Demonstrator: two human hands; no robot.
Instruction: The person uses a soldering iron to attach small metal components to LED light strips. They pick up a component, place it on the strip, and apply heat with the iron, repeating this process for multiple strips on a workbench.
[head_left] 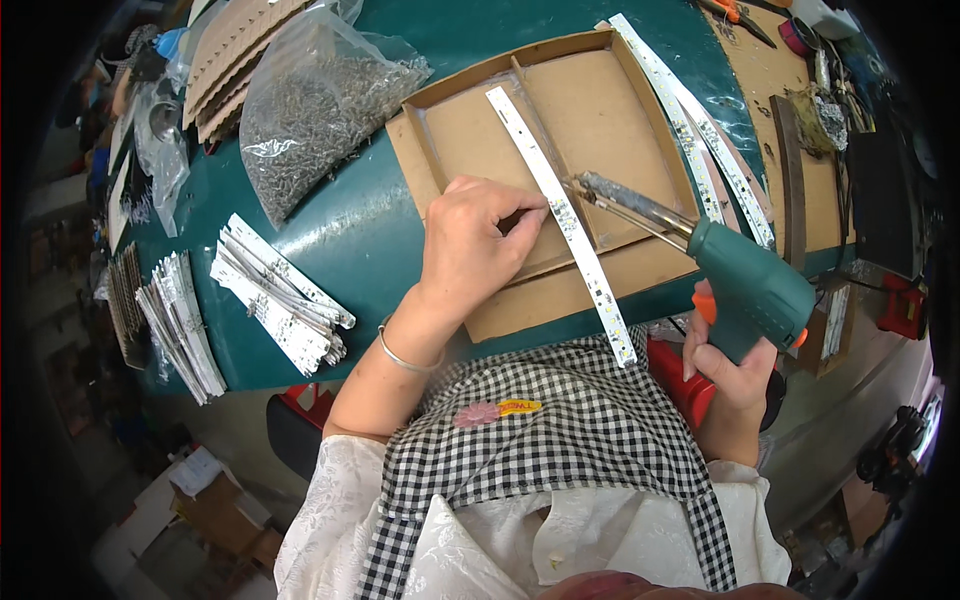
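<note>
A long white LED strip board (583,262) lies slantwise across a shallow cardboard tray (470,310), its lower end reaching over my apron. My left hand (478,235) is closed in a pinch at the strip's left edge, thumb and forefinger together; whether a small part is also between them is hidden. In my right hand (735,372) is a green soldering gun (752,285) with an orange trigger. Its metal tip points left, close over the strip beside my left fingertips.
A clear bag of small metal parts (320,120) stands at the back left. Bundles of white strips (275,295) lie on the green tabletop (375,225) at the left. More LED strips (690,125) rest along the tray's right side. Orange-handled pliers (745,18) lie far right.
</note>
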